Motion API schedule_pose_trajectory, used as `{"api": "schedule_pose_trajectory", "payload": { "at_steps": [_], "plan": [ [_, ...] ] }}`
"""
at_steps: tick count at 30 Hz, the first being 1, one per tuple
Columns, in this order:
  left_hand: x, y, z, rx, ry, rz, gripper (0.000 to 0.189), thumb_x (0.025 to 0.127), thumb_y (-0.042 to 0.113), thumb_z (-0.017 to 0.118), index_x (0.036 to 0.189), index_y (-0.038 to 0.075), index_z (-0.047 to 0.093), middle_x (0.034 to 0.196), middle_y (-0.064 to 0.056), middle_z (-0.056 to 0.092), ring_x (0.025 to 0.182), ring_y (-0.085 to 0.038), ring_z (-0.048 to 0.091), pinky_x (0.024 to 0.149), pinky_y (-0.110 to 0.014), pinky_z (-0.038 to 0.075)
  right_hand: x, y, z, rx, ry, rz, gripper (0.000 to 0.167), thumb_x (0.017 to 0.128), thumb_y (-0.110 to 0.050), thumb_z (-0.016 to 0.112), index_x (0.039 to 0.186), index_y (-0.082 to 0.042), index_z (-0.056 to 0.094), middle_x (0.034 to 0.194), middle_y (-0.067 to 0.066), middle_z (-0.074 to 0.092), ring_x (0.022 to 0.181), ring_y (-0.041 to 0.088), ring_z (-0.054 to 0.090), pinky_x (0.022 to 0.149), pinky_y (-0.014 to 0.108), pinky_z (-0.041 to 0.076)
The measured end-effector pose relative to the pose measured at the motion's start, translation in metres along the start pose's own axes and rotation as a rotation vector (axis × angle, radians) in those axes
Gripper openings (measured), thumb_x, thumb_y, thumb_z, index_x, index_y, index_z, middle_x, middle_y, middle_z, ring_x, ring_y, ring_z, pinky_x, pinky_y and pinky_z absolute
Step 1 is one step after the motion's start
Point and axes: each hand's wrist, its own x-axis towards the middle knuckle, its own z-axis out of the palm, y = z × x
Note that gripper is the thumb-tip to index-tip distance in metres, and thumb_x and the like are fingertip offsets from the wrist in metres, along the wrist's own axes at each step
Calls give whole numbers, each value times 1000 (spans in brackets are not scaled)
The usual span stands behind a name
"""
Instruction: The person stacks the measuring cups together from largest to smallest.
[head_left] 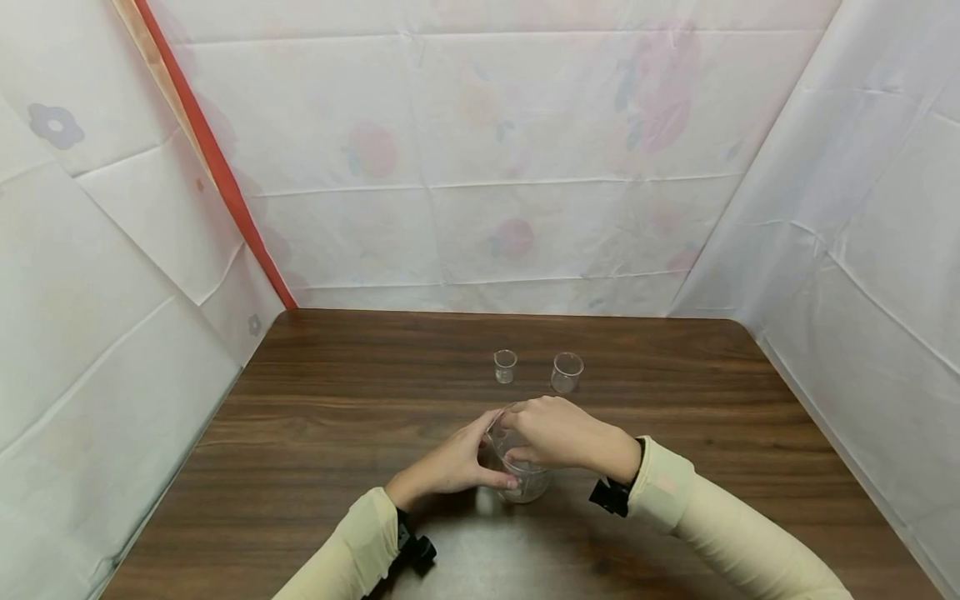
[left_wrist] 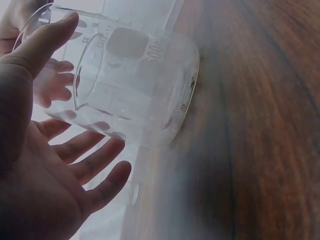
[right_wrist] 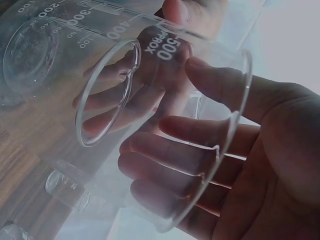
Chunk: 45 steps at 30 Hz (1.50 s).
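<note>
A large clear glass beaker (head_left: 527, 488) marked 500 stands at the near middle of the table. Inside it sits a smaller glass beaker (right_wrist: 70, 75), its rim well below the large one's mouth. My left hand (head_left: 452, 463) holds the large beaker from the left, thumb on the near side and fingers round the far side. My right hand (head_left: 562, 435) reaches through the mouth from above. In the right wrist view its thumb and fingers (right_wrist: 185, 127) are spread inside the large beaker, apart from the inner one and holding nothing.
Behind the hands stand two more empty beakers, a tiny one (head_left: 505, 367) and a slightly bigger one (head_left: 566, 372) to its right. The brown wooden table (head_left: 337, 392) is bordered by white printed sheets (head_left: 465, 150) at the back and both sides.
</note>
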Motion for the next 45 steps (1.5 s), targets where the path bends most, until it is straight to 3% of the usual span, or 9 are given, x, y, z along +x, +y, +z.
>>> {"api": "schedule_pose_trajectory", "payload": {
  "at_steps": [11, 26, 45],
  "plan": [
    [3, 0, 0, -28, 16, 35, 95, 75, 45, 83, 151, 20, 31, 149, 5, 45, 131, -14, 48, 103, -38, 47, -3, 0, -4, 1, 4, -9, 28, 83, -31, 77, 104, -14, 71, 100, 0, 73, 84, 13, 69, 72, 31, 57],
    [2, 1, 1, -13, 28, 38, 94, 77, 43, 81, 152, 16, 31, 151, 2, 43, 132, -16, 48, 101, -37, 49, -3, 0, -9, -12, 31, -34, 26, 85, -34, 74, 103, -15, 73, 97, -1, 72, 87, 14, 69, 74, 32, 57],
    [1, 2, 0, -8, 17, 22, 93, 77, 47, 79, 152, 19, 32, 151, 3, 44, 130, -18, 50, 100, -39, 49, -4, 1, -14, 9, 37, -1, 26, 86, -35, 73, 105, -17, 74, 95, -2, 70, 87, 14, 65, 74, 32, 56]
  ]
}}
